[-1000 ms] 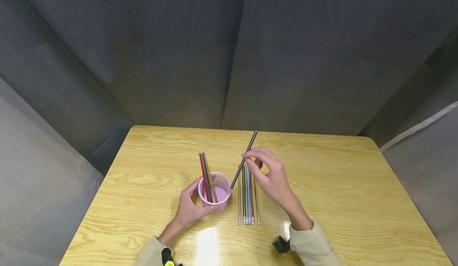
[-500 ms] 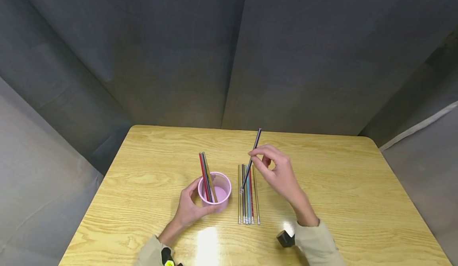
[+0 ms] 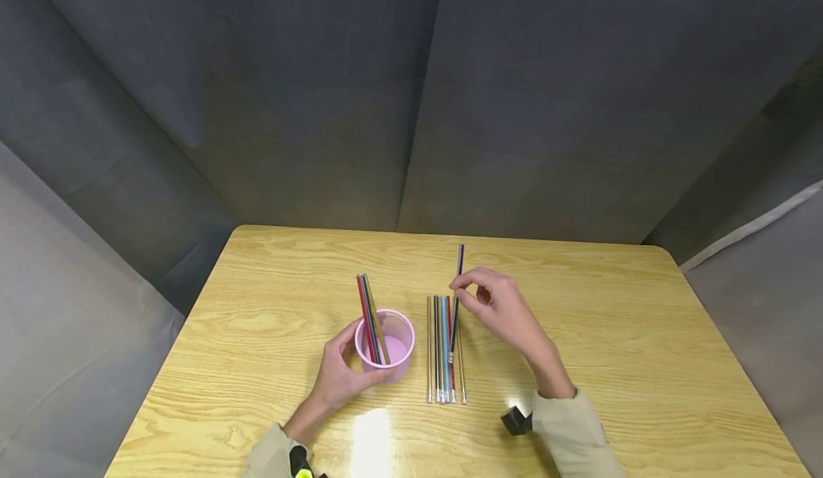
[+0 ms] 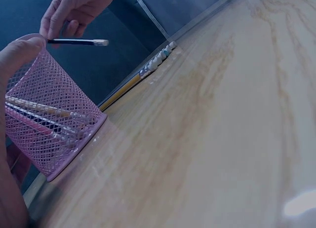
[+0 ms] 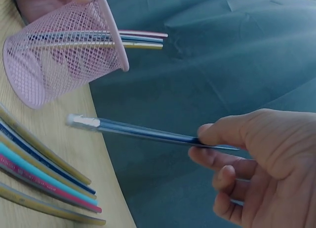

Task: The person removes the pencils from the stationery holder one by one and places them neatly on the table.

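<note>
My left hand (image 3: 339,372) holds a pink mesh pencil cup (image 3: 400,372) round its side, with the thumb near the rim. Several pencils (image 3: 369,314), red, dark and gold, lean inside it toward the far left. Between thumb and fingertips, my right hand (image 3: 504,314) pinches a dark blue pencil (image 5: 148,132), its white eraser end pointing down and toward me. That pencil hangs above a row of pencils (image 3: 445,364) on the table, overlapping the row's right part in the head view. The right hand's other fingers are curled loosely.
The wooden table (image 3: 617,335) extends to both sides and behind the cup and row. Dark grey cloth (image 3: 527,142) stands behind its far edge. A small black device (image 3: 516,421) is worn at the right wrist.
My right hand has carried the dark blue pencil rightward, from the cup's rim to over the right of the row, turning it nearer to parallel with the row. The left hand and cup stay put.
</note>
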The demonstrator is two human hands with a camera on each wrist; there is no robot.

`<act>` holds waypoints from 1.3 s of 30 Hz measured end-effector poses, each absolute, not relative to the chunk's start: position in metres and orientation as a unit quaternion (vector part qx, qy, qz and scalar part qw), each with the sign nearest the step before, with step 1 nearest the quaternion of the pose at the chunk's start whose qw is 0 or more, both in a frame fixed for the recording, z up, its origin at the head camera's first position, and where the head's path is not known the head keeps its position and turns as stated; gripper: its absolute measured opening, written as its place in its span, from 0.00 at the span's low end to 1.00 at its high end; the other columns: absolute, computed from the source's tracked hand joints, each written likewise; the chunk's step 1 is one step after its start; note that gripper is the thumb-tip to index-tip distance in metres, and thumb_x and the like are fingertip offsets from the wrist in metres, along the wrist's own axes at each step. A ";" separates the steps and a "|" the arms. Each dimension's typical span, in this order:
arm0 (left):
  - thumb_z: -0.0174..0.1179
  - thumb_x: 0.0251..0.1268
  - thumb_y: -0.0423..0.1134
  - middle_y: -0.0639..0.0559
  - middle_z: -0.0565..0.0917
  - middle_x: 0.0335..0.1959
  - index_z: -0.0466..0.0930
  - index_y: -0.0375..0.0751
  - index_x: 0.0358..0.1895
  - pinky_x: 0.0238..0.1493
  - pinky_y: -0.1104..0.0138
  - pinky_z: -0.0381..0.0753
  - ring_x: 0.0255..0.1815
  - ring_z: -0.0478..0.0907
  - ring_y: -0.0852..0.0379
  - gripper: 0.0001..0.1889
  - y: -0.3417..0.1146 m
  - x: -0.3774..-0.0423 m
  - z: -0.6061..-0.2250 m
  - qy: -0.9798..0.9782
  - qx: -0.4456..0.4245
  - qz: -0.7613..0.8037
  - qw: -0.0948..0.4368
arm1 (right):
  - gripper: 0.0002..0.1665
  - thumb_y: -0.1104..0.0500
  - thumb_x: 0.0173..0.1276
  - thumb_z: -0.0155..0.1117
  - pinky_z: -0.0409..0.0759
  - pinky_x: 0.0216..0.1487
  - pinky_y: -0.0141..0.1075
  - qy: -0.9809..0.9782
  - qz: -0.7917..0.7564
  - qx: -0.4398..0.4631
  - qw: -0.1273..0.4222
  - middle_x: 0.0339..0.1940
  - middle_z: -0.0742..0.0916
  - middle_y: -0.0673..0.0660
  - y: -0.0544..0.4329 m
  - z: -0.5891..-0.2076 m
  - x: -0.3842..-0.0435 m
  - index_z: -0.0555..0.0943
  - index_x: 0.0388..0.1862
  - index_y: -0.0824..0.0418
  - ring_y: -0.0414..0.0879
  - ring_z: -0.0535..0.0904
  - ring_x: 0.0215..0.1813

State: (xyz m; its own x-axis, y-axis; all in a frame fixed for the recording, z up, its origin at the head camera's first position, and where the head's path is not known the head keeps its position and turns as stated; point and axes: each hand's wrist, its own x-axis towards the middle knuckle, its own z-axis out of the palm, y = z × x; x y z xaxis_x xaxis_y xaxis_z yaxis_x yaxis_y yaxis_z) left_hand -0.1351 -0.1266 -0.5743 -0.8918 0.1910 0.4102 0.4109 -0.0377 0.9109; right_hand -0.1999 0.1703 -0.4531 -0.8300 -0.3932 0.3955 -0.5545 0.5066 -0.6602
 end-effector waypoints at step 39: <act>0.81 0.44 0.26 0.35 0.80 0.67 0.73 0.33 0.72 0.72 0.62 0.76 0.67 0.76 0.33 0.45 -0.127 -0.136 -0.575 -0.680 -0.221 -0.694 0.081 | 0.08 0.70 0.71 0.64 0.78 0.33 0.31 -0.895 0.333 0.254 -0.152 0.34 0.88 0.53 0.175 -0.499 -0.218 0.88 0.39 0.63 0.42 0.77 0.33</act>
